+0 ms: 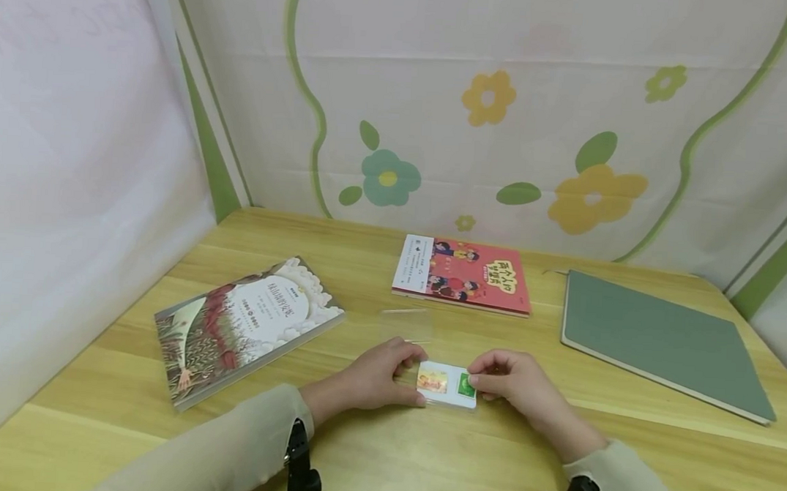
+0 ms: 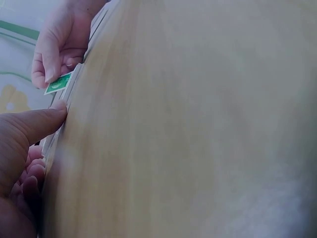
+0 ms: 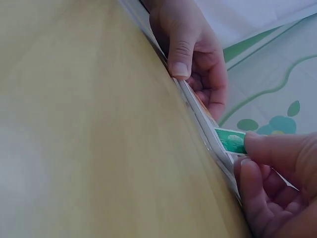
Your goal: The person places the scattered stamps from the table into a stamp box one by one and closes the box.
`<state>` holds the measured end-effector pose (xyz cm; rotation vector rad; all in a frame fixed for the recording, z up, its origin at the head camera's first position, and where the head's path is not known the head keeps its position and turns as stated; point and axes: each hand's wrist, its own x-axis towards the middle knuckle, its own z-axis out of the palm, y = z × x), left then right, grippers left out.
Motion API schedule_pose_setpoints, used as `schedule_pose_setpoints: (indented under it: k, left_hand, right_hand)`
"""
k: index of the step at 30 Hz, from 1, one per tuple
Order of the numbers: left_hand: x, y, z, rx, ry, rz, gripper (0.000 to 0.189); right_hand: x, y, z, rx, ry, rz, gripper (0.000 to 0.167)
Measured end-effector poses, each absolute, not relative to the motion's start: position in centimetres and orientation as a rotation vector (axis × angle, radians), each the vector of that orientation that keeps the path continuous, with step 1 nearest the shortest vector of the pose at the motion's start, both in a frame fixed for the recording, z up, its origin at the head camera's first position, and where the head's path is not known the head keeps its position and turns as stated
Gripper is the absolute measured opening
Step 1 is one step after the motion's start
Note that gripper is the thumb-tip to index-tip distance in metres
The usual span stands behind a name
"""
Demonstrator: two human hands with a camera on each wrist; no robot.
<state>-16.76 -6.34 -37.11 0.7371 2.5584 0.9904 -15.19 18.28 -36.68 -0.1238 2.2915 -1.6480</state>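
A small white rectangular stack (image 1: 452,387), like cards in a shallow clear case, lies flat on the wooden table. My left hand (image 1: 377,377) holds its left end, thumb at the near corner and fingers at the far one. On the stack's left half shows an orange-yellow picture stamp (image 1: 432,381). Between right thumb and forefinger I pinch a green stamp (image 3: 230,141) with a white border. It is tilted up over the right end of the stack, and the fingertips of my right hand (image 1: 522,383) cover its right edge.
Just behind the stack lies a clear plastic piece (image 1: 406,325). A picture-covered book (image 1: 251,327) is at the left, a red book (image 1: 474,277) at the back, and a green notebook (image 1: 660,341) at the right. A flowered curtain (image 1: 438,130) hangs behind the table.
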Motion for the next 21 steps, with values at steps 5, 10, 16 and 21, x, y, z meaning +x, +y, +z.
schedule_pose_setpoints:
  k: [5, 10, 16, 21]
  left_hand:
    - [-16.8, -6.3, -37.2, 0.739, 2.558, 0.999, 0.052]
    - [-16.9, -6.3, -37.4, 0.740, 2.564, 0.991, 0.052]
    - [-16.9, -6.3, -37.4, 0.727, 2.558, 0.998, 0.052]
    - [-16.8, -6.3, -37.3, 0.726, 2.557, 1.000, 0.051]
  right_hand:
    - [-15.2, 17.8, -36.8, -0.089, 2.356, -1.609, 0.023]
    - [-15.3, 17.3, -36.9, -0.061, 2.418, -1.568, 0.018]
    - [-15.2, 16.9, -37.0, -0.040, 2.454, -1.543, 0.014]
    - [-15.1, 16.6, -36.9, -0.046, 2.494, -1.511, 0.011]
